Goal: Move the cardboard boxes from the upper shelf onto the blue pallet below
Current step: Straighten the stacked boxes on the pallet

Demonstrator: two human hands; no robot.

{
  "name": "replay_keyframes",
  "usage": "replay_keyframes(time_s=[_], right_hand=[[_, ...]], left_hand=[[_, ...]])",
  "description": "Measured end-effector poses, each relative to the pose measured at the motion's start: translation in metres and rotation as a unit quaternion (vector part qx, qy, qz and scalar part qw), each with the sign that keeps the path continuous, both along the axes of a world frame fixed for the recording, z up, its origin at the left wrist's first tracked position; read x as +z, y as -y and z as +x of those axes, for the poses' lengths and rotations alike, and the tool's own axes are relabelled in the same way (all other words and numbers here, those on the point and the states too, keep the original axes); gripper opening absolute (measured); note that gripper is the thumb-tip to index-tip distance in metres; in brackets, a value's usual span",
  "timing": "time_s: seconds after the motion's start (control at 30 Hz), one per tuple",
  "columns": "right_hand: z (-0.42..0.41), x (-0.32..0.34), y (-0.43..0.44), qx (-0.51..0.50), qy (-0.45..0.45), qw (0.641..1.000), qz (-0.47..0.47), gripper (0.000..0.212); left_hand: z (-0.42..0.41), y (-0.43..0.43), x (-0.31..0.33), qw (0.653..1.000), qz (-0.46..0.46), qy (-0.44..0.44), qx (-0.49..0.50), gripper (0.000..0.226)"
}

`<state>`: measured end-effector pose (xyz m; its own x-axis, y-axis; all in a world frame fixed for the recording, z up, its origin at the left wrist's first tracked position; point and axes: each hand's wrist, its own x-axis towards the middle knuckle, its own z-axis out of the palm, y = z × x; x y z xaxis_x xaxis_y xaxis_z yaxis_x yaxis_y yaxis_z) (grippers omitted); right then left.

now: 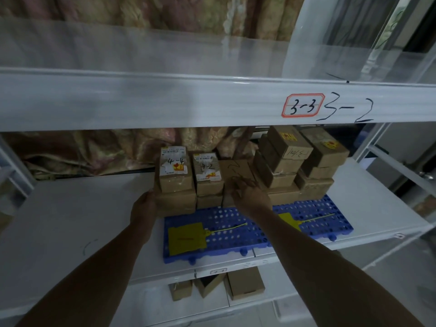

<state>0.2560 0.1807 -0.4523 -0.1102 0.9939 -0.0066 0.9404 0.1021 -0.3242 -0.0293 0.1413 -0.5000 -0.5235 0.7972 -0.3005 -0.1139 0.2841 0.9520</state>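
Closest to me, the upper shelf [165, 100] crosses the view. I see no boxes on the stretch that shows, so I judge the job nearly done. Under the middle shelf sit three loose cartons [244, 285], no part of this task. The pallet [236, 234] lies on that middle shelf, its front carrying only two yellow tags [186, 238] on ties, which I'd keep clear of.

Further in, my hands are apart. The left hand [144, 205] lies flat against the side of the left stack [175, 185], bracing it, I think, against sliding. The right hand [251, 197] spreads its fingers over the plain box [236, 171]; whether it grips or only presses, I cannot tell. The boxes [295, 161] stand in tight stacks along the pallet's back edge, so the plain box is wedged between neighbours. A curtain [94, 152] hangs behind.
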Motion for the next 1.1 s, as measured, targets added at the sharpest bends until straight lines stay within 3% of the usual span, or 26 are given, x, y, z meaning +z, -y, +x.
replay_keyframes(time_s=[0.2, 0.4, 0.83, 1.1], right_hand=[[0.007, 0.006, -0.008, -0.136, -0.11, 0.985, 0.002, 0.039], [0.007, 0.011, -0.01, -0.188, -0.169, 0.967, -0.037, 0.035], [0.017, 0.009, -0.001, -0.17, -0.219, 0.96, -0.048, 0.042], [0.02, 0.032, 0.027, -0.135, -0.196, 0.971, -0.019, 0.041]], left_hand=[[0.004, -0.002, -0.001, 1.0, -0.004, 0.006, 0.016, 0.05], [0.009, -0.001, -0.001, 1.0, -0.008, 0.003, 0.026, 0.048], [0.004, 0.005, -0.005, 0.999, 0.007, 0.042, -0.01, 0.05], [-0.01, 0.025, 0.035, 0.996, -0.006, -0.09, 0.01, 0.052]])
